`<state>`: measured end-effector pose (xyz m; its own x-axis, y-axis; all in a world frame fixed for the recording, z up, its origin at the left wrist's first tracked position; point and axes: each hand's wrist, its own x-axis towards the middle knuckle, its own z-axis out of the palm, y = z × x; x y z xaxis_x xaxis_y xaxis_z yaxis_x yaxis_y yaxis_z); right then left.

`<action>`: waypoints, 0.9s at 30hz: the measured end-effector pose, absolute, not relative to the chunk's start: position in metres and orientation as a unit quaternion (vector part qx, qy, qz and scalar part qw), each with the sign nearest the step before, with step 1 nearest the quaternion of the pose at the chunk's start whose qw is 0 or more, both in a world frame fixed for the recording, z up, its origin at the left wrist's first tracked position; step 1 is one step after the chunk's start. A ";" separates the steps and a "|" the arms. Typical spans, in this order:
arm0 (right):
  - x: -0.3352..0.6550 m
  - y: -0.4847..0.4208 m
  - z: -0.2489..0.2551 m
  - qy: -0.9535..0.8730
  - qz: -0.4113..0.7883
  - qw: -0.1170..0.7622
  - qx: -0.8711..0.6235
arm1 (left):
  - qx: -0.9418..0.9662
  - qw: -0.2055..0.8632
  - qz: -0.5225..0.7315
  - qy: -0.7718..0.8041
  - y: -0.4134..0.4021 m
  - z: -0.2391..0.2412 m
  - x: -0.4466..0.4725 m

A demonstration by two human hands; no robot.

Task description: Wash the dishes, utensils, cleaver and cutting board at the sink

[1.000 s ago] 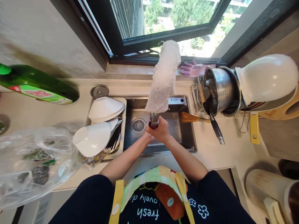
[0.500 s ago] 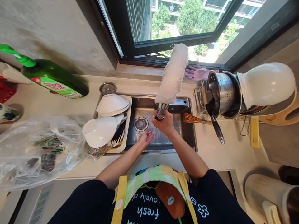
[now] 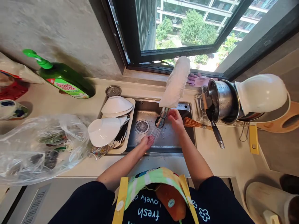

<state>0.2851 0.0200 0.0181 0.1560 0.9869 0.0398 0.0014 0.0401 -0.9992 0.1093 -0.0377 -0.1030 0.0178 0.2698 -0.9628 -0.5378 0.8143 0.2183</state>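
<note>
Water sprays from the faucet (image 3: 161,120), which has a fluffy white cloth (image 3: 176,82) draped over its upper part. My left hand (image 3: 147,142) is held palm up under the spray, low over the metal sink (image 3: 168,141), with its fingers loosely apart and nothing in it. Just right of the faucet's spout is my right hand (image 3: 176,119), fingers loosely bent and holding nothing; I see a small gap between it and the spout. The sink's drain (image 3: 142,126) shows behind my left hand.
A tray (image 3: 130,124) of white bowls (image 3: 105,130) covers the sink's left side. Right of the sink lie a bamboo brush (image 3: 192,123) and a rack with a colander (image 3: 220,99) and pots. A plastic bag (image 3: 70,133) and a green soap bottle (image 3: 67,79) occupy the left counter.
My right hand has let go of the faucet's spout and moved a little to its right. My left hand stays low over the sink, now with spray falling on it. The view has shifted slightly.
</note>
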 end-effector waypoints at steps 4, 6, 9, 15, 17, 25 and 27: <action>0.305 0.033 -0.028 -0.308 0.437 0.511 -0.673 | -0.094 0.696 0.286 0.652 -0.040 -0.102 0.109; 0.309 0.040 -0.039 -0.315 0.426 0.514 -0.675 | -0.090 0.693 0.293 0.653 -0.041 -0.100 0.109; 0.311 0.049 -0.044 -0.362 0.386 0.504 -0.683 | -0.090 0.689 0.307 0.650 -0.043 -0.096 0.111; 0.313 0.065 -0.043 -0.410 0.320 0.473 -0.711 | -0.095 0.682 0.325 0.648 -0.043 -0.087 0.110; 0.313 0.072 -0.044 -0.402 0.316 0.477 -0.715 | -0.084 0.682 0.325 0.650 -0.043 -0.084 0.107; 0.318 0.061 -0.042 -0.331 0.457 0.498 -0.659 | 0.042 0.715 0.337 0.611 -0.041 -0.070 0.082; 0.314 0.036 -0.035 -0.328 0.529 0.483 -0.616 | 0.089 0.756 0.329 0.558 -0.043 -0.067 0.075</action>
